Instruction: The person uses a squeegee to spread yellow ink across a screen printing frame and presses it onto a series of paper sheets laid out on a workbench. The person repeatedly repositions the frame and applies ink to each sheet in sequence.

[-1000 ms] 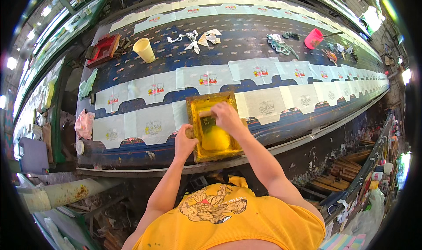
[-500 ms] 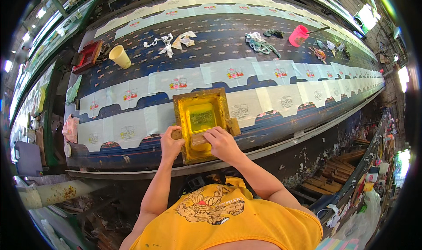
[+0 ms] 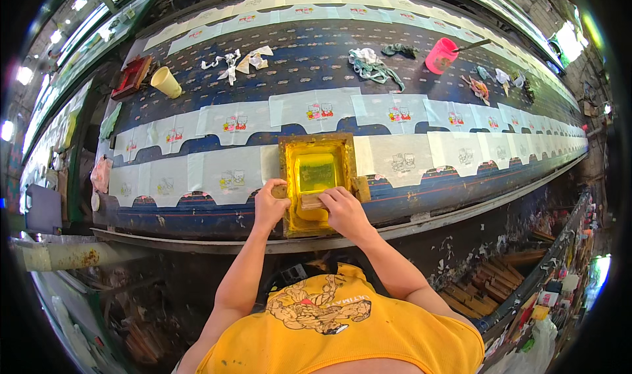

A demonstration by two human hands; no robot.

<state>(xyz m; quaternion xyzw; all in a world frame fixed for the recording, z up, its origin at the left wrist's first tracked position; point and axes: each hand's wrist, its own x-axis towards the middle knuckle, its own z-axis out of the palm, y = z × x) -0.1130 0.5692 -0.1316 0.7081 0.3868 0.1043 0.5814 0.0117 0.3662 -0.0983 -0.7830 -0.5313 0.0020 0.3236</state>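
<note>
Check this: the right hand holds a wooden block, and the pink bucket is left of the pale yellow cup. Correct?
Not quite: the head view shows the pink bucket right of the pale yellow cup. The right hand does hold a wooden block.

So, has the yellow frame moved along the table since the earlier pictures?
Yes, to the right: the yellow frame now sits farther right of the pale yellow cup than it did at first.
</note>
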